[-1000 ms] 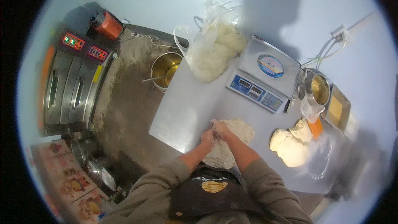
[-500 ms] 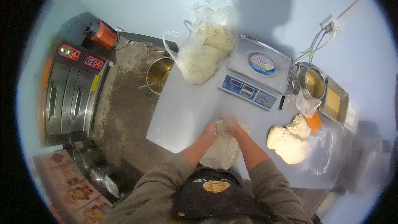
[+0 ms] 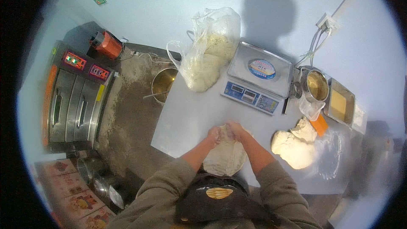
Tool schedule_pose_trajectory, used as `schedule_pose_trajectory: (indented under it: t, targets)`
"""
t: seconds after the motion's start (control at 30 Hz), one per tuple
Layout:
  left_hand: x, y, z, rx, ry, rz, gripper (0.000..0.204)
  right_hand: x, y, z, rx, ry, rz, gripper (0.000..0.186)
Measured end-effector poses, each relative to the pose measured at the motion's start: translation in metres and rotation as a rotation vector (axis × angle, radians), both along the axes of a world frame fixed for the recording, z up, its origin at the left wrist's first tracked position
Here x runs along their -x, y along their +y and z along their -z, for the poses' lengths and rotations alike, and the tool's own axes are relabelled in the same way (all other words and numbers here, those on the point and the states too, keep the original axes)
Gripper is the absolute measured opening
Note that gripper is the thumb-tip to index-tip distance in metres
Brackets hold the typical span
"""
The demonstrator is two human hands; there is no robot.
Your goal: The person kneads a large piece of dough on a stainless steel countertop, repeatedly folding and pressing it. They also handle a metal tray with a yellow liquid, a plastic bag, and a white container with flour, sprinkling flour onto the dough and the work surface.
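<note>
A pale, flattened piece of dough [image 3: 224,157] lies on the metal table near its front edge, close to my apron. My left hand [image 3: 215,135] is closed on the dough's far left part. Beside it, my right hand [image 3: 235,130] grips the far right part, the two hands only a little apart. Fingertips are partly hidden by the hands and dough. To the right sits a larger lump of dough [image 3: 293,149], with a smaller torn piece against its far side. An orange scraper [image 3: 319,125] rests just beyond that lump.
A digital scale [image 3: 259,74] stands beyond my hands, next to a clear bag of dough [image 3: 207,65]. At the right back are a metal pot [image 3: 317,85] and a rectangular tray [image 3: 340,104]. A metal bucket [image 3: 163,85] is left of the table [image 3: 174,131], near an oven [image 3: 76,106].
The view has shifted slightly, so the surroundings sit a little differently in the picture. Both hands stay on the dough, with little visible change in its shape.
</note>
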State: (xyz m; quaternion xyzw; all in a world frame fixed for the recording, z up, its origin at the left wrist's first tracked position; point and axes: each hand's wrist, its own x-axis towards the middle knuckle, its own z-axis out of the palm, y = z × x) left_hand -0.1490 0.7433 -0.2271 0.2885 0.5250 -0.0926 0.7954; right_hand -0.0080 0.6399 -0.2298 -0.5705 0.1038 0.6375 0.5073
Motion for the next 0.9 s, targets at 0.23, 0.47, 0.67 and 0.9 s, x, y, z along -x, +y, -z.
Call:
schedule_pose_trajectory:
  t: [0.23,0.47,0.67,0.9]
  targets:
    - [-0.049,-0.031,0.004,-0.036,-0.034,0.06,0.029,-0.013,-0.034,0.032,0.034,-0.342,-0.074,0.036]
    - [-0.054,-0.061,0.026,-0.195,0.062,-0.016,0.025,-0.014,-0.021,0.055,0.098,-0.568,-0.21,0.053]
    - [-0.039,-0.051,0.05,-0.381,-0.04,0.148,0.024,-0.028,-0.03,-0.002,0.105,-0.041,-0.039,0.042]
    - [-0.026,-0.063,0.053,-0.286,0.182,0.188,0.022,-0.015,-0.07,0.0,0.009,0.054,0.112,0.043]
